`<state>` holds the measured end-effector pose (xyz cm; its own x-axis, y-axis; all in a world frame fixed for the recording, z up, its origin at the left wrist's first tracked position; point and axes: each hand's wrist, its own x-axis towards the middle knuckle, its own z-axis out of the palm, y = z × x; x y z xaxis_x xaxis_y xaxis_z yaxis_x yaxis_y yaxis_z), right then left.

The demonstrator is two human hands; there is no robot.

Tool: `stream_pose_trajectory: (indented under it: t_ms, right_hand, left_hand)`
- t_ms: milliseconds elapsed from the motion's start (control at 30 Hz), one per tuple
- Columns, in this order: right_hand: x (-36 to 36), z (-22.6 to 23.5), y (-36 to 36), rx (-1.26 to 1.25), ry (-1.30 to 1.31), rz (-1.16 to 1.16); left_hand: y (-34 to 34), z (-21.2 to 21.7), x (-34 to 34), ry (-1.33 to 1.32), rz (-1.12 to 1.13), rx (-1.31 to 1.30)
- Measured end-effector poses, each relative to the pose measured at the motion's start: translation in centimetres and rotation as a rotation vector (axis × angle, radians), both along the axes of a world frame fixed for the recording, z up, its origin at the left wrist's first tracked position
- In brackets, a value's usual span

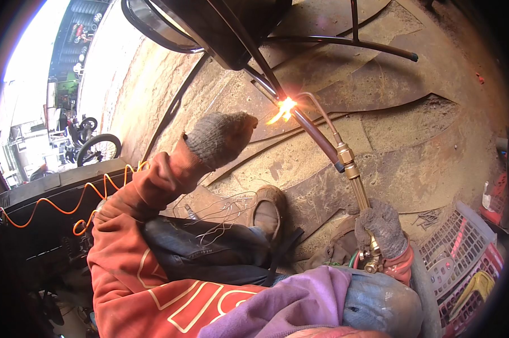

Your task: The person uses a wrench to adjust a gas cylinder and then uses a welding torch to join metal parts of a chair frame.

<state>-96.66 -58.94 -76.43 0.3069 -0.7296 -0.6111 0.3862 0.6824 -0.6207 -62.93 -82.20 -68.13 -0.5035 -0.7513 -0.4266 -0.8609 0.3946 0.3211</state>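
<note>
My right hand (383, 228), in a grey knit glove, grips the handle of a brass gas torch (351, 169). Its thin bent copper tip reaches up to a bright flame (286, 107) at a joint of a dark metal tube frame (320, 138). The glare hides the joint itself. To the left of the flame is my left hand (222, 138), in a worn grey and brown glove. Its fingers are closed together and point toward the joint; whatever they hold does not show. Several thin bent wires (223, 217) lie across my trouser leg.
Flat metal sheets (373, 141) cover parts of the dusty ground. A plastic crate (457, 248) stands at the lower right, with small loose metal pieces (427, 218) near it. An orange coiled hose (68, 211) runs along the left. A wheel (98, 149) stands farther off.
</note>
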Motion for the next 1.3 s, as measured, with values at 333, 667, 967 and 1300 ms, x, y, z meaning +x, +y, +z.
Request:
stream_pose_trajectory:
  t_ms: [333,667,967,1300]
  right_hand:
    - [0.4,-0.3,0.2,-0.045,0.046,-0.023]
    - [0.5,0.0,0.2,-0.01,0.023,-0.032]
    - [0.0,0.3,0.0,0.016,0.004,0.027]
    - [0.2,-0.6,0.5,-0.057,0.029,-0.025]
  left_hand:
    - [0.1,-0.6,0.7,0.052,-0.029,-0.038]
    - [0.1,-0.2,0.2,0.036,0.016,-0.01]
    - [-0.2,-0.4,0.2,-0.04,0.007,0.006]
    - [0.0,-0.2,0.2,0.031,0.042,0.024]
